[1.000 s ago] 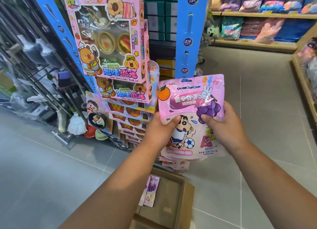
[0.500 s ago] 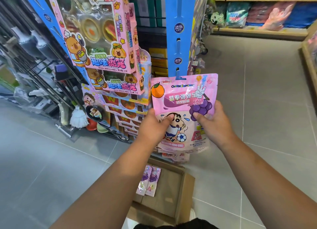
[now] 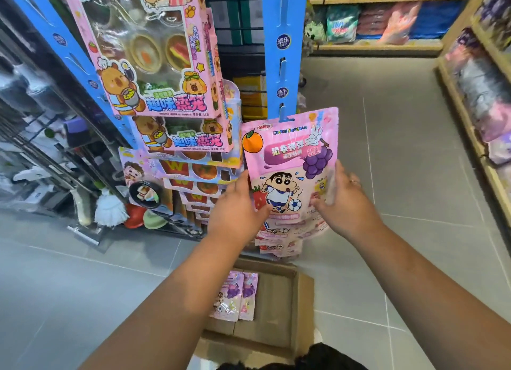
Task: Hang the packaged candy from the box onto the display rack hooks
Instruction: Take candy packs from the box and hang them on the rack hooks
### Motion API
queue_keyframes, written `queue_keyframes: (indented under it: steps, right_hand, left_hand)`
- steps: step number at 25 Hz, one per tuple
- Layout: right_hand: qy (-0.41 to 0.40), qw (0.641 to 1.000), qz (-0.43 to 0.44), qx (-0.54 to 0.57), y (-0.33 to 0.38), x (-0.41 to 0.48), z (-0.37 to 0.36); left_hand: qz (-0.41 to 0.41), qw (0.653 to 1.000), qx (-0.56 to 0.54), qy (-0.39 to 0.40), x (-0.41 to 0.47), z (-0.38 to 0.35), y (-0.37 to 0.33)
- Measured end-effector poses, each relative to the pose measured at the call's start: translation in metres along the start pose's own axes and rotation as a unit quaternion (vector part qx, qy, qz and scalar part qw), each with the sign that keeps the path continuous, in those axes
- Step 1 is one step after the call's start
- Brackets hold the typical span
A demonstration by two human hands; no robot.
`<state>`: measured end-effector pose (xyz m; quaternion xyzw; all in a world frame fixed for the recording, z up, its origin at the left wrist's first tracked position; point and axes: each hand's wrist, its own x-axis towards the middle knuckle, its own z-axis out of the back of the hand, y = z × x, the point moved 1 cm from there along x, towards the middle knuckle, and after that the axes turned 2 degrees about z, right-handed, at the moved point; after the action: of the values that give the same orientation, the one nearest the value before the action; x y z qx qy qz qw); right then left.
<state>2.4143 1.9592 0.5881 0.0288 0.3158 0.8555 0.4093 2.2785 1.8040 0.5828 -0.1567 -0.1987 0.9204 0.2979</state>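
Hanging on the blue display strip point(image 3: 283, 51) is one pink candy pouch point(image 3: 290, 159), with its top slot up at the strip's hook, about dead centre and a hair toward 1 o'clock. The left hand point(image 3: 235, 214) sits at the pouch's 8 o'clock corner. Its fingers are straight along the edge and the thumb lies flat on the front, so it's not really gripping. The right hand point(image 3: 348, 203) is at the 4 o'clock side, fingers stretched out and loose beside the edge. It's a bit blurry, but it looks released too. More of the same pouches point(image 3: 276, 245) hang lower on the strip, partly hidden behind the front one. Down at 6 o'clock there's an open cardboard box point(image 3: 276, 308) on the floor, with two spare pouches point(image 3: 235, 295) lying against its left wall. Pink capybara toy boxes point(image 3: 154, 51) fill 11 o'clock, a white mop head point(image 3: 109, 209) is at 9, and stocked wooden shelves point(image 3: 387, 45) run across at 1 to 2 o'clock.
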Motion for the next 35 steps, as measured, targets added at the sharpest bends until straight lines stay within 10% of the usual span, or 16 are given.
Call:
queue_keyframes:
  steps: [10,17,35]
  right_hand:
    - [0.043,0.969,-0.019,-0.242,0.053,-0.082,-0.071]
    - [0.104,0.963,-0.041,-0.246,0.068,-0.123,-0.190]
    - [0.302,0.909,-0.014,-0.288,-0.145,-0.041,-0.605]
  left_hand:
    - [-0.201,0.954,0.212,0.072,-0.025,0.041,0.087]
    - [-0.185,0.946,0.219,0.152,-0.042,0.006,0.206]
    - [-0.012,0.917,0.225,0.330,-0.012,-0.380,0.484]
